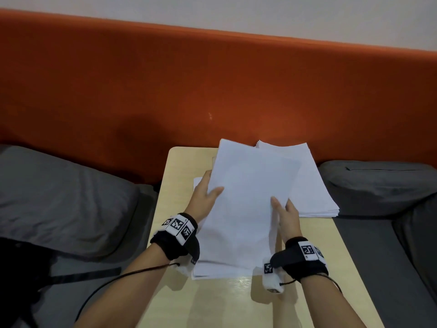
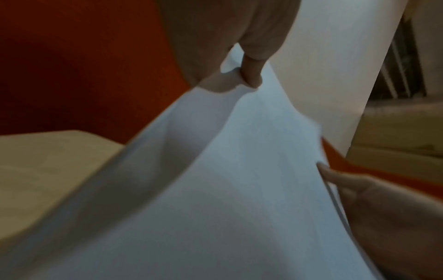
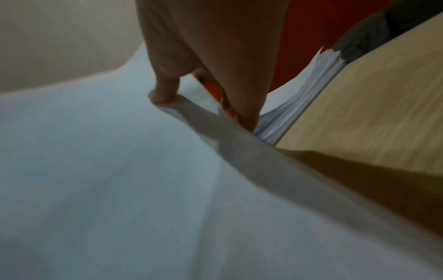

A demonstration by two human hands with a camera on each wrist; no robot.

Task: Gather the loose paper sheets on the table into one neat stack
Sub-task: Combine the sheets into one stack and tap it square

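At the far left a grey cushion (image 1: pixel 63 200) lies beside the pale wooden tabletop (image 1: pixel 314 268), with an orange padded backrest (image 1: pixel 212 86) running behind everything. The left hand (image 1: pixel 205 197) grasps the left edge of a bundle of white paper sheets (image 1: pixel 246 204), its thumb lying across the top face and its fingers tucked under the edge; the left wrist view shows a finger curled over the rim of the sheets (image 2: pixel 239 180), which bow downward between the two grips. The bundle is tilted, its far end raised above the tabletop and its near edge down close to the surface between the two wrist bands. A corner of another sheet (image 1: pixel 197 182) peeks out on the tabletop just beyond the left hand. The right hand (image 1: pixel 287 217) pinches the right edge of the same bundle, thumb on top and fingers beneath, as the right wrist view also shows (image 3: pixel 210 72). Just to the right of that hand, and partly under the raised bundle, a thicker stack of paper (image 1: pixel 314 185) rests flat at the tabletop's far right corner, its edges slightly fanned. Farther right lies a second grey cushion (image 1: pixel 383 185).
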